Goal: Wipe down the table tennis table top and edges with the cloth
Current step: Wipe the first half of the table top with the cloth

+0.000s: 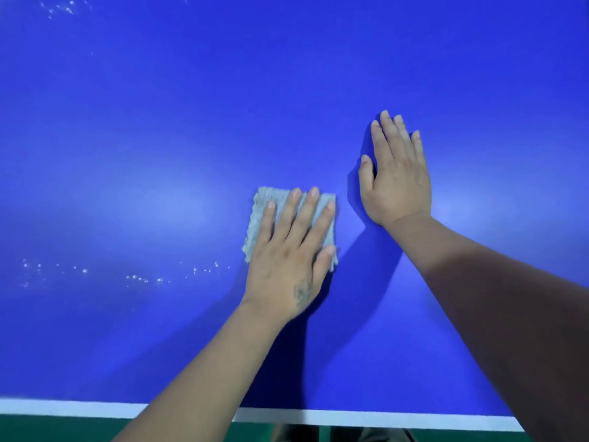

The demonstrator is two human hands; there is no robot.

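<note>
My left grip [288, 250] lies flat with straight fingers pressing the one grey cloth [264, 215] onto the blue desk [159, 122], and my right grip [395, 173] rests open and bare just beside it. With nothing pinching the cloth, I judge a fast stroke could slide my palm off it, or skip the speckled droplets [134, 275] to the left. I count one cloth, two hands, one white edge line [350, 417].

Left hand [287, 250]: palm down, fingers straight and slightly spread, forearm bare and reaching forward, small dark mark on the back near the wrist. Right hand [396, 173]: palm down, fingers straight and close together, thumb out to the side, bare forearm extended further forward.
</note>
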